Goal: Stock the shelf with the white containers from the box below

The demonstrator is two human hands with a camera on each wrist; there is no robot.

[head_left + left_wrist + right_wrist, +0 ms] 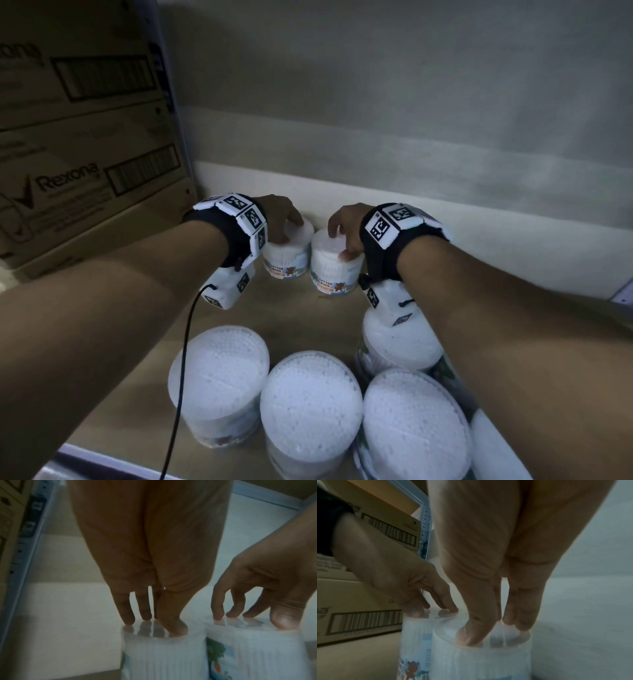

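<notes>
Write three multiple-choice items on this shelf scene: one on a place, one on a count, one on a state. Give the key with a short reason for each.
1. Where do the Rexona cartons stand relative to the two cotton bud tubs at the back?
A. to their left
B. to their right
C. on top of them

2. How many tubs are being touched by hands?
A. none
B. one
C. two

3. How does the left tub stand on the shelf?
A. on its side
B. upright
C. upside down

Key:
1 A, the cartons fill the left edge of the head view.
2 C, the left hand has fingertips on the lid of the left tub and the right hand on the lid of the right tub.
3 B, its lid faces up and its label reads the right way.
</notes>
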